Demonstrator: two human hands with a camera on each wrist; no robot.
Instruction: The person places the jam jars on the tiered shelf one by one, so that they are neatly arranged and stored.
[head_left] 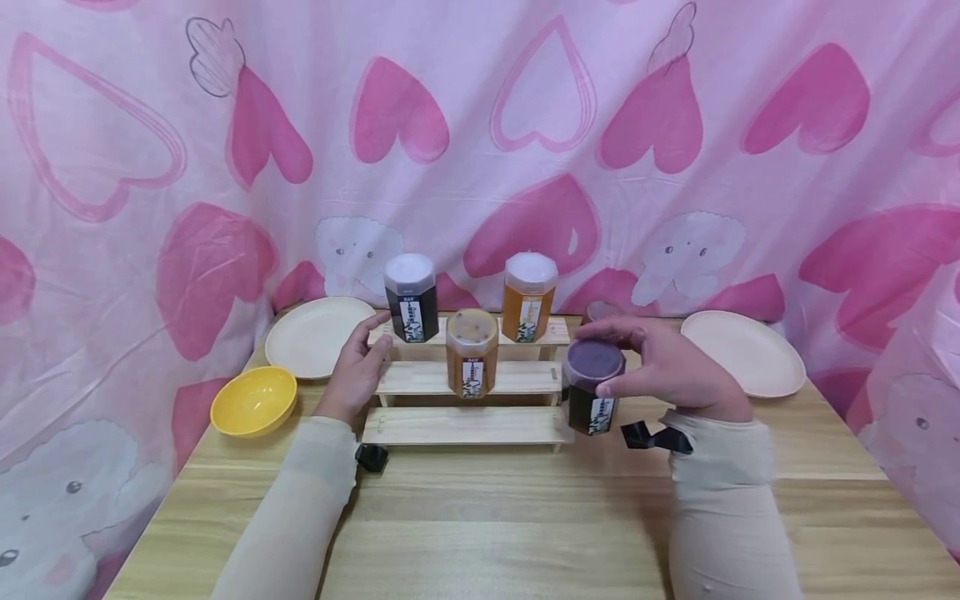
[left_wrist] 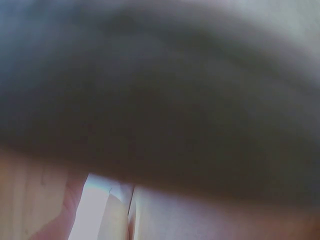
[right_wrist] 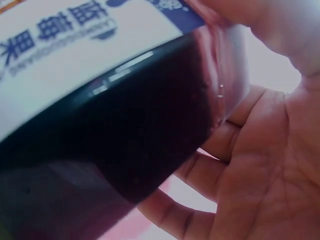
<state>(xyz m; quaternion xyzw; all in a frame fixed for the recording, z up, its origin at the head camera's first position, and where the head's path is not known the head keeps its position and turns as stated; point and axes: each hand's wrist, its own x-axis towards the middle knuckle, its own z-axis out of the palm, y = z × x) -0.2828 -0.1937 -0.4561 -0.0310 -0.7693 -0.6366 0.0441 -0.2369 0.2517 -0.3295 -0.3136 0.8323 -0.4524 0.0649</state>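
Beside stepped wooden rack [head_left: 465,425] | right hand [head_left: 671,367] | grips glossy, dark, faceted jar [head_left: 588,408]

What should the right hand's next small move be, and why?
Probably ease the blueberry jam jar left over the wooden stand's bottom tier: the right hand holds it near the stand's right end, and no jar stands on that tier, while the brown jar, orange jar and black jar occupy the tiers above.

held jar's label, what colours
The label is mostly white with dark blue, clearest in the right wrist view.
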